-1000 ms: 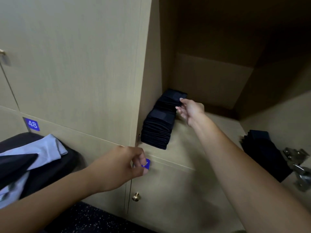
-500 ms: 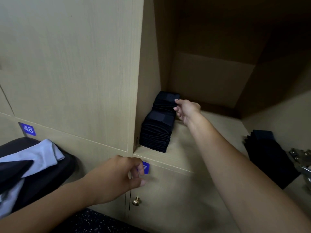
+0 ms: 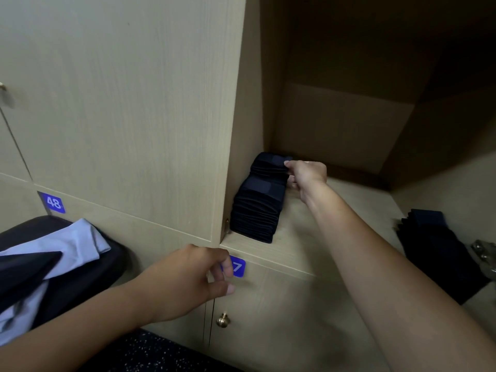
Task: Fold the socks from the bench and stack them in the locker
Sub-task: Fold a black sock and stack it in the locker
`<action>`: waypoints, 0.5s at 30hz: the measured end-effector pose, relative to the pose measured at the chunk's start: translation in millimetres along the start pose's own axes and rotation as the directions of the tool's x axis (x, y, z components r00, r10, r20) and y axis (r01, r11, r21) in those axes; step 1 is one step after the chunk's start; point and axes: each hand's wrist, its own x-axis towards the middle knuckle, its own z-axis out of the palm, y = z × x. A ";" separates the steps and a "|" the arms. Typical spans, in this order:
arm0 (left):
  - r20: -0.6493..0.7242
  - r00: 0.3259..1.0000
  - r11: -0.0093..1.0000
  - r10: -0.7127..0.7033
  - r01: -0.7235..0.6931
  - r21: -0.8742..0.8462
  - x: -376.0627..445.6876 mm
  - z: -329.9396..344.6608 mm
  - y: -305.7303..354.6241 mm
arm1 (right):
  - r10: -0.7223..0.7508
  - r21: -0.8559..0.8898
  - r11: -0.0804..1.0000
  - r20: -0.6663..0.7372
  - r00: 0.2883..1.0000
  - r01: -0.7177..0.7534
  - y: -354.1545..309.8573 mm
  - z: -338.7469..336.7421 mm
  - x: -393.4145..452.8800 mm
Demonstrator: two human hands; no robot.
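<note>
Two stacks of folded dark socks stand against the left wall of the open locker (image 3: 300,237): a front stack (image 3: 255,213) and a rear stack (image 3: 268,167) behind it. My right hand (image 3: 308,174) reaches in and pinches the right edge of the top folded sock on the rear stack. In front of the lower locker door hangs my left hand (image 3: 188,277), loosely curled and holding nothing, partly covering a blue number tag (image 3: 239,267).
A further pile of dark socks (image 3: 434,251) lies at the locker's right side beside a metal hinge (image 3: 483,253). At lower left, a black bag (image 3: 88,275) carries a light blue cloth (image 3: 69,242). A brass knob (image 3: 222,319) sits on the lower door.
My right hand stays at the rear stack, its fingers shifting slightly on the top sock. My left hand has sunk a little below the shelf edge.
</note>
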 end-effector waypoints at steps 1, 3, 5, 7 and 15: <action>-0.003 1.000 1.000 0.003 -0.003 -0.004 -0.5 -0.8 -0.4 | -0.001 -0.002 1.000 0.002 1.000 0.001 -0.6 -0.6 0.3; -0.007 1.000 1.000 0.004 -0.004 -0.007 -1.5 -2.0 -0.7 | 0.014 0.020 1.000 0.014 1.000 -0.014 -1.7 -1.8 0.0; -0.006 1.000 1.000 0.001 -0.001 -0.003 -1.9 -3.2 -1.0 | 0.025 0.036 0.999 0.028 0.999 -0.026 -1.4 -2.5 0.2; -0.002 1.000 1.000 -0.004 0.004 -0.006 -1.9 -4.0 -1.7 | 0.014 0.012 1.000 0.035 0.999 -0.014 -0.2 -3.3 0.0; 0.001 1.000 1.000 0.008 -0.008 -0.009 -2.2 -5.3 -4.3 | -0.105 -0.213 0.971 0.046 0.993 0.113 5.8 -7.7 -2.2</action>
